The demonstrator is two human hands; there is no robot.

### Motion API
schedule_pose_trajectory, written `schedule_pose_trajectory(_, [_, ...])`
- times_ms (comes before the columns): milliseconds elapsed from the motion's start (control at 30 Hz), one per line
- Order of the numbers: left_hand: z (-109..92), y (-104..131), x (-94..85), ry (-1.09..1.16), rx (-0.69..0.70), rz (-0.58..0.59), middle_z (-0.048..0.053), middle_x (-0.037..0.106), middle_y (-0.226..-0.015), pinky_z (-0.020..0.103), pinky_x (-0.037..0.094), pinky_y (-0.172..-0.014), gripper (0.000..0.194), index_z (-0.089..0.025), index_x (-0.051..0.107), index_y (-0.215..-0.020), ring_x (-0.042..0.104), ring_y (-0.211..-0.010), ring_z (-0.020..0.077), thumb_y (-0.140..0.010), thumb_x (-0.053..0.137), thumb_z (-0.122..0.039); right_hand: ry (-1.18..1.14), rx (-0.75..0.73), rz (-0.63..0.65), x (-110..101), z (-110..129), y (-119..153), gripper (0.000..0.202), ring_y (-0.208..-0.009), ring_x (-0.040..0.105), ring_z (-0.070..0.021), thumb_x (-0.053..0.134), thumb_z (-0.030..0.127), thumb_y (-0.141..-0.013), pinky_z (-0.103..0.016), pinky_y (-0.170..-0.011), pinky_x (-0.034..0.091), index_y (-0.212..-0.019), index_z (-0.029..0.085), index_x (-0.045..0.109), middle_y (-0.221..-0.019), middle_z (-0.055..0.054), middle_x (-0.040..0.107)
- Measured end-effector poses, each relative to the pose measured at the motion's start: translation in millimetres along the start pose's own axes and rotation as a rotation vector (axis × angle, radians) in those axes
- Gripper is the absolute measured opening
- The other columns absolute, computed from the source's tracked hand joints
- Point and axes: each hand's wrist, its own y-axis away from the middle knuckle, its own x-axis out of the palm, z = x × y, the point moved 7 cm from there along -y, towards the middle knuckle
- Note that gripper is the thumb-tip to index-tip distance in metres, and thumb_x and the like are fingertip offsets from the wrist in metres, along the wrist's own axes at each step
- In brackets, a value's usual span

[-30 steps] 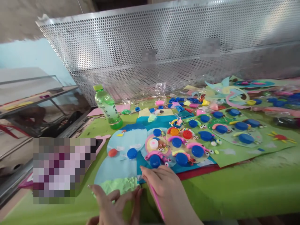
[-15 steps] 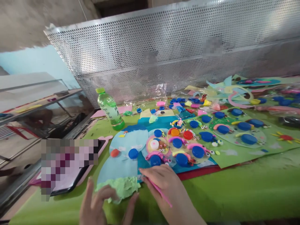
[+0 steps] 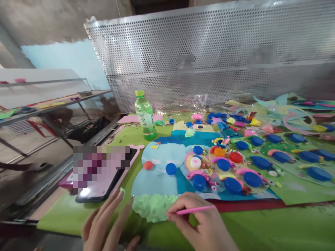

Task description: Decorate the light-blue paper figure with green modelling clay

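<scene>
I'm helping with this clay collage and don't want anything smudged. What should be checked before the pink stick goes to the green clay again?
1. Right hand grips the pink stick: ok.
2. Stick tip at the green clay edge: ok.
3. Left hand steadying the clay: not ok, it is lifted, fingers spread.
4. Phone apart from the clay: ok.
5. Bottle upright, capped: ok.
6. Clay stuck firmly to the blue paper: cannot tell.
</scene>
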Motion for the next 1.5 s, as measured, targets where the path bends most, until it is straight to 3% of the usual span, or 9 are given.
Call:
schedule_pose_trajectory(67, [6.3, -0.5, 2.6, -0.047, -0.028, 0.033, 0.012, 0.036, -0.141, 0.042, 0.024, -0.101, 0.052, -0.025, 0.039, -0.135, 0.040, -0.123, 0.0302, -0.085, 0.049, -0.036, 0.000, -0.030, 0.053, 10.4, 9.0, -10.9, 0.014, -0.065, 0.060, -0.0106, 0.057, 0.010, -0.083, -0.016, -0.056, 0.046, -0.079, 0.020, 0.066, -0.072, 0.001, 0.064])
schedule_pose_trajectory(200, [7.2, 8.5, 7.9, -0.116, 0.046, 0.028, 0.015, 0.035, -0.141, 0.038, 0.019, -0.105, 0.056, -0.019, 0.049, -0.126, 0.037, -0.122, 0.0318, -0.079, 0.054, -0.048, -0.009, -0.088, 0.161, 27.5, 25.4, -33.7, 0.015, -0.066, 0.064, -0.0109, 0.067, 0.002, -0.074, -0.016, -0.060, 0.048, -0.077, 0.017, 0.072, -0.071, 0.000, 0.070])
schedule_pose_trajectory(333, [10.5, 15.3, 9.9, -0.125, 0.005, 0.009, 0.017, 0.036, -0.140, 0.040, 0.018, -0.107, 0.062, -0.014, 0.049, -0.127, 0.039, -0.117, 0.0332, -0.077, 0.056, -0.052, 0.023, -0.061, 0.339, 45.4, 32.2, -50.8, 0.015, -0.065, 0.066, -0.0116, 0.070, 0.002, -0.072, -0.016, -0.062, 0.049, -0.079, 0.014, 0.075, -0.073, -0.002, 0.073])
schedule_pose_trajectory(467, [9.3, 15.5, 7.1, -0.109, -0.033, -0.037, 0.016, 0.033, -0.142, 0.039, 0.016, -0.106, 0.063, -0.017, 0.044, -0.132, 0.037, -0.118, 0.0309, -0.081, 0.049, -0.054, 0.031, -0.121, 0.506, 61.0, 37.4, -66.6, 0.010, -0.075, 0.065, -0.0136, 0.068, 0.009, -0.078, -0.020, -0.071, 0.049, -0.084, 0.013, 0.075, -0.079, -0.004, 0.072])
schedule_pose_trajectory(600, [11.2, 17.6, 9.5, -0.109, -0.067, -0.011, 0.018, 0.029, -0.143, 0.041, 0.015, -0.104, 0.070, -0.020, 0.038, -0.136, 0.032, -0.122, 0.0329, -0.081, 0.045, -0.062, 0.032, -0.125, 0.497, 64.3, 28.3, -77.4, 0.005, -0.077, 0.062, -0.0137, 0.071, 0.014, -0.076, -0.023, -0.074, 0.047, -0.079, 0.015, 0.075, -0.079, -0.004, 0.069])
schedule_pose_trajectory(800, [11.1, 18.5, 13.1, -0.130, -0.090, 0.015, 0.016, 0.031, -0.143, 0.045, 0.018, -0.096, 0.076, -0.026, 0.041, -0.135, 0.033, -0.119, 0.0344, -0.077, 0.038, -0.076, 0.169, -0.260, 0.609, 68.2, 24.1, -69.7, 0.009, -0.079, 0.056, -0.0145, 0.065, 0.018, -0.083, -0.028, -0.075, 0.043, -0.086, 0.016, 0.074, -0.082, -0.004, 0.064])
schedule_pose_trajectory(967, [9.7, 17.4, 10.9, -0.120, -0.078, 0.009, 0.015, 0.033, -0.142, 0.045, 0.019, -0.094, 0.075, -0.024, 0.046, -0.131, 0.034, -0.119, 0.0349, -0.076, 0.041, -0.075, 0.143, -0.339, 0.617, 67.4, 22.4, -67.6, 0.009, -0.078, 0.053, -0.0140, 0.064, 0.018, -0.084, -0.028, -0.077, 0.041, -0.084, 0.015, 0.073, -0.083, -0.004, 0.065])
schedule_pose_trajectory(1267, [9.9, 12.5, 7.9, -0.127, -0.023, 0.067, 0.017, 0.033, -0.142, 0.047, 0.022, -0.089, 0.077, -0.021, 0.045, -0.132, 0.034, -0.120, 0.0379, -0.077, 0.042, -0.075, 0.195, -0.277, 0.634, 61.6, 12.7, -68.7, 0.006, -0.077, 0.047, -0.0146, 0.071, 0.023, -0.079, -0.032, -0.078, 0.036, -0.080, 0.019, 0.076, -0.080, -0.002, 0.063])
schedule_pose_trajectory(1500, [11.3, 13.9, 9.1, -0.132, -0.026, 0.095, 0.019, 0.032, -0.142, 0.047, 0.023, -0.091, 0.077, -0.023, 0.040, -0.135, 0.035, -0.120, 0.0386, -0.077, 0.041, -0.074, 0.227, -0.321, 0.649, 57.2, 11.4, -69.1, 0.007, -0.079, 0.046, -0.0141, 0.072, 0.022, -0.078, -0.030, -0.079, 0.034, -0.084, 0.023, 0.076, -0.078, 0.000, 0.061])
